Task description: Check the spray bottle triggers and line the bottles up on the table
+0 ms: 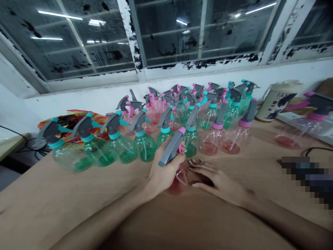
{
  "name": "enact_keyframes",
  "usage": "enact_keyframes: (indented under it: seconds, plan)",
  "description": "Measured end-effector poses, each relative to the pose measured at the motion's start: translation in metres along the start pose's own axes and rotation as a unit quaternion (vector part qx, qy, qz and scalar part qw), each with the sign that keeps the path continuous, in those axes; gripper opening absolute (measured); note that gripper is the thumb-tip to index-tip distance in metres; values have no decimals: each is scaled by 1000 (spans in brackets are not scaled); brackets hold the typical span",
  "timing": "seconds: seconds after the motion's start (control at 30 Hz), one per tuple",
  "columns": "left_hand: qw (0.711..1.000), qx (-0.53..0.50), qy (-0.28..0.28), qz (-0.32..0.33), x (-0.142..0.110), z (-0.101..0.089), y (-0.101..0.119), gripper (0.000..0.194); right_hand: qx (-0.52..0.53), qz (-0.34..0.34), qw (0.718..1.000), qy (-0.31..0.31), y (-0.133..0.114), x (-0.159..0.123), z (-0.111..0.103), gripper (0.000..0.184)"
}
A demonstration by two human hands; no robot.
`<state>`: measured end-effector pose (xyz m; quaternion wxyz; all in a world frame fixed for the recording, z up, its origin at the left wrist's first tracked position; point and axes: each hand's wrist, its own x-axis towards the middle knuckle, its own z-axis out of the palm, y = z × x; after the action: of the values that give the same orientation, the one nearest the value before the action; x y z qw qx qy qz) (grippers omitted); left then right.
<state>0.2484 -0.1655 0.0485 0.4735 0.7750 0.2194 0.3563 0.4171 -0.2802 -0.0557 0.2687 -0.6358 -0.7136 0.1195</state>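
Note:
My left hand is wrapped round the neck of a pink spray bottle with a grey and pink trigger head. The bottle stands on the table close in front of me, and my fingers hide its collar. To its right, my right hand lies low over the wooden table, fingers stretched out and apart, holding nothing. Just behind the hands runs a row of spray bottles: green ones such as this green bottle to the left and middle, and a pink bottle farther right.
More green and pink bottles crowd the back by the wall. A tall cream tumbler and another pink spray bottle stand at the right, near a pixelated dark object. A colourful crumpled bag lies behind the left bottles.

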Motion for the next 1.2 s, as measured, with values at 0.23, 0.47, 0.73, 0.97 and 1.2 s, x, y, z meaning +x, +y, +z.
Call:
enact_keyframes:
  seconds: [0.23,0.47,0.73,0.97,1.2]
  plan:
    - [999,35,-6,6,1,-1,-2,19,1,5,1000,0,-2,1,-1,54]
    - [996,81,4,25,-2,0,-6,28,26,18,999,3,-4,-1,-2,63]
    - [999,43,9,25,-2,1,-12,33,62,70,995,18,-14,-5,-4,81]
    - [998,20,1,55,-3,8,-12,44,93,35,990,99,-51,-3,-6,87]
    - [1000,-5,-7,23,-10,29,-3,41,89,85,978,169,-77,-1,-13,78]
